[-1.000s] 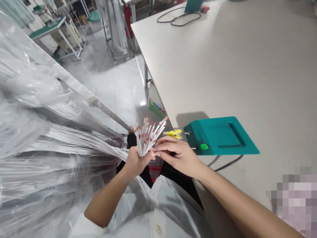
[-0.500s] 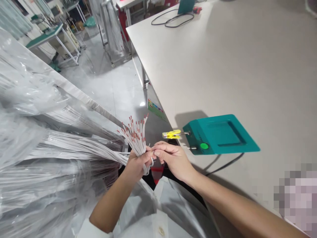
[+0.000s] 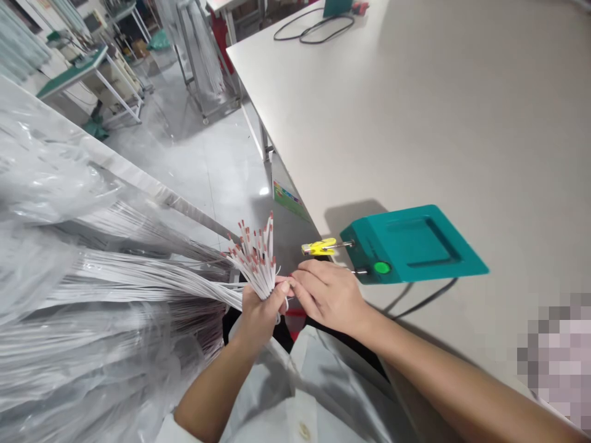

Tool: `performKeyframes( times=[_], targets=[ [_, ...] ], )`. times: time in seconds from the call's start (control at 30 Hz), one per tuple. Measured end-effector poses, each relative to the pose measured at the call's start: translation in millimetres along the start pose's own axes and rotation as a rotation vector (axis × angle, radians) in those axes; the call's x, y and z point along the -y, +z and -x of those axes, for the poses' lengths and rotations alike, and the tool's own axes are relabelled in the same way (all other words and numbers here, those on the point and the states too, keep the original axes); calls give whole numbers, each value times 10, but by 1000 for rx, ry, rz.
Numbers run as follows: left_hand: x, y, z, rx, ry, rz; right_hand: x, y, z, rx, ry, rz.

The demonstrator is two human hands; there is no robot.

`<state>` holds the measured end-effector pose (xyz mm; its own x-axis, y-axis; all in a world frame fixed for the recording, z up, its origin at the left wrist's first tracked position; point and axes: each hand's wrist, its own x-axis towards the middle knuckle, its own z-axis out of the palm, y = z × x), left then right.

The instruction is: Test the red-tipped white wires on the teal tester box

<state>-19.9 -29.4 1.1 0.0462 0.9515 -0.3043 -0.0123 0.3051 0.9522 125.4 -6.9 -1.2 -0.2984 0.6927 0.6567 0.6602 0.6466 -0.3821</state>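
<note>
A bundle of white wires (image 3: 259, 271) with reddish-brown tips fans upward out of my left hand (image 3: 261, 311), whose fingers are wrapped round it. My right hand (image 3: 330, 292) meets the left at the fingertips, thumb and fingers pinched together. What lies in that pinch is too small and too covered to make out. Just beyond my right hand is a teal device (image 3: 415, 246) with a green round button (image 3: 382, 267). A yellow clip (image 3: 319, 247) sits on a metal rod at its near-left side, apart from my fingers.
Long white wires (image 3: 152, 274) under clear plastic fill a rack along my left. The pale table (image 3: 392, 123) spreads to my right, with a black cable (image 3: 318, 31) at its far end. A wheeled rack (image 3: 201, 67) stands on the floor. A pixelated patch covers the lower right.
My right hand has turned more back-up, its fingers still at the left thumb. The left hand keeps hold of the wire bundle. The whole view has shifted slightly.
</note>
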Motion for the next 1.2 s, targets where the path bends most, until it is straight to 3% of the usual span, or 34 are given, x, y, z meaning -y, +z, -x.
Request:
performKeyframes(
  times=[0.13,0.27,0.47,0.6,0.9,1.03,1.2],
  targets=[
    [-31,38,33,-66,40,-45,-4,-17,-16,17,-109,99],
    [-120,38,53,-137,26,-131,-4,-56,5,41,-84,-63],
    [-117,-5,52,-144,14,-130,52,-69,-32,20,361,-423],
    [-20,5,58,-90,29,-131,79,-31,-62,146,524,-553],
    [-56,15,52,-192,33,-155,81,-6,29,184,466,-509],
    [-10,2,35,-166,10,-92,69,10,29,58,560,-523],
    [7,-7,22,-73,23,-63,48,26,-3,129,505,-600]
  ],
)
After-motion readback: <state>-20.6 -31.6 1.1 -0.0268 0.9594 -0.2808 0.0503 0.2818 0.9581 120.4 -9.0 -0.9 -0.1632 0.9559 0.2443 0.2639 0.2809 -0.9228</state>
